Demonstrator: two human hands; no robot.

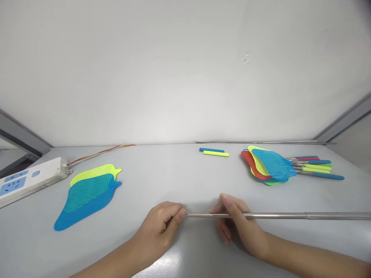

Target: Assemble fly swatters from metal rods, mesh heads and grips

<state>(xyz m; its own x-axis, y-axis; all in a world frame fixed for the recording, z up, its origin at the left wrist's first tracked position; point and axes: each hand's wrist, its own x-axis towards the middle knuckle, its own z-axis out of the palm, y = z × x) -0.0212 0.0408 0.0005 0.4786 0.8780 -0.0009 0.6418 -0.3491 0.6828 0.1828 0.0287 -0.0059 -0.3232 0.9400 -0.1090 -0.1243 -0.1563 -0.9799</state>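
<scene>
A thin steel rod [278,216] runs level across the front of the table and out past the right edge of the view. My left hand [160,226] is closed on its near end, with the tip just at my fingers. My right hand [236,224] grips the rod farther along, its fingers wrapped around it. A slight joint shows in the metal to the right of that hand. Both hands hover close above the grey tabletop [185,185].
Plastic fly swatter heads lie at left [87,197], blue over yellow. More are stacked at right [268,166], beside several handles with coloured grips [315,168]. Blue and yellow grip sleeves [213,152], a bare rod [261,142], a power strip [29,181] and its wire [101,152] lie near the wall.
</scene>
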